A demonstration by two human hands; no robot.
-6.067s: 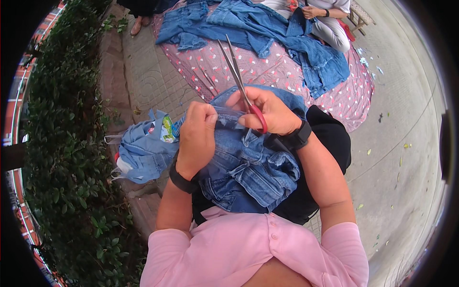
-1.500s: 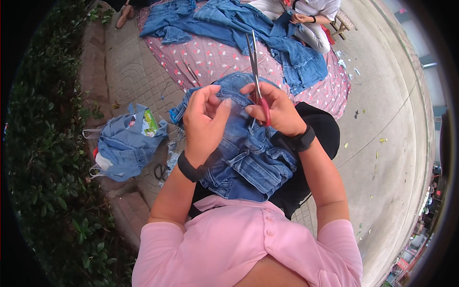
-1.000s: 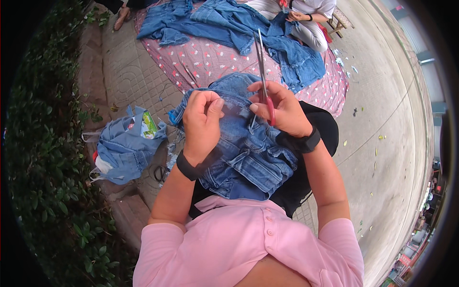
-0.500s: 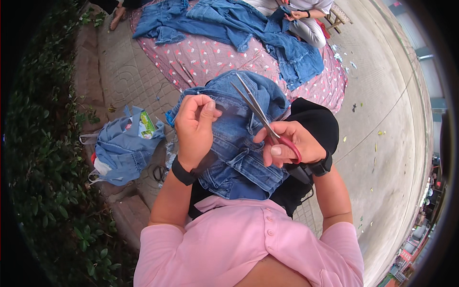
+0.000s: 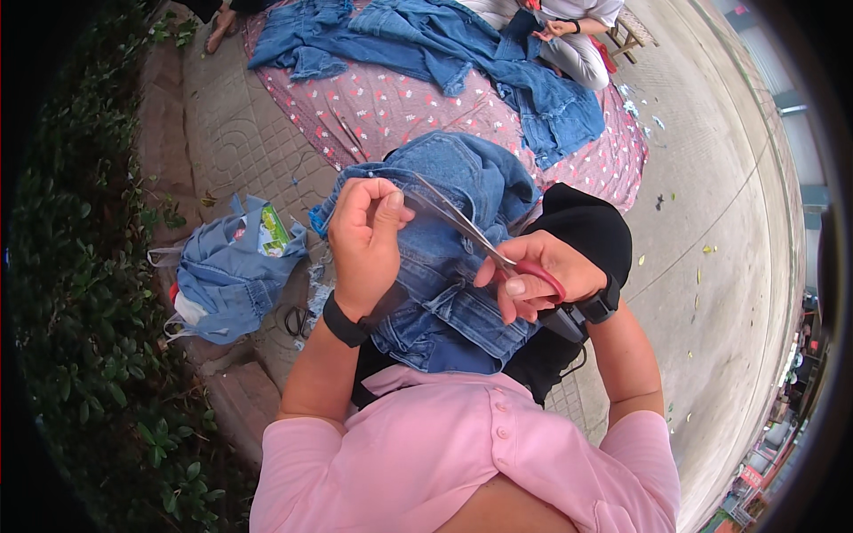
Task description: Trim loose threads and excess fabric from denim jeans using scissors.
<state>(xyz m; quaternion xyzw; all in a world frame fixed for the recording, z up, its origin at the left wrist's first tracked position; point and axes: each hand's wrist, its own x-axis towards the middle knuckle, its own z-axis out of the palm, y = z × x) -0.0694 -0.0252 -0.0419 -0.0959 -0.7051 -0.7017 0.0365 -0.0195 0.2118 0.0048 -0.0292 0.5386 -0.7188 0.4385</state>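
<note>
Faded blue denim [image 5: 471, 160], seemingly a pair of jeans, lies bunched over my lap beneath both hands. My right hand [image 5: 560, 266] holds scissors [image 5: 475, 233] with red handles, fingers in the loops. Their blades point up and left, with the tips close to my left hand [image 5: 366, 244]. That hand is closed in a pinch above the denim, thumb against the fingers. Whatever it pinches is too small or too hidden to make out.
A patterned pink cloth [image 5: 382, 111] on the ground ahead bears more denim [image 5: 409, 40]. A seated person [image 5: 577, 49] works at its far right. To my left stand a denim bag [image 5: 235, 284] with things inside and a leafy hedge [image 5: 98, 355].
The scissors have swung down and left, bringing their tips nearer my left hand. My left hand stays pinched in nearly the same place.
</note>
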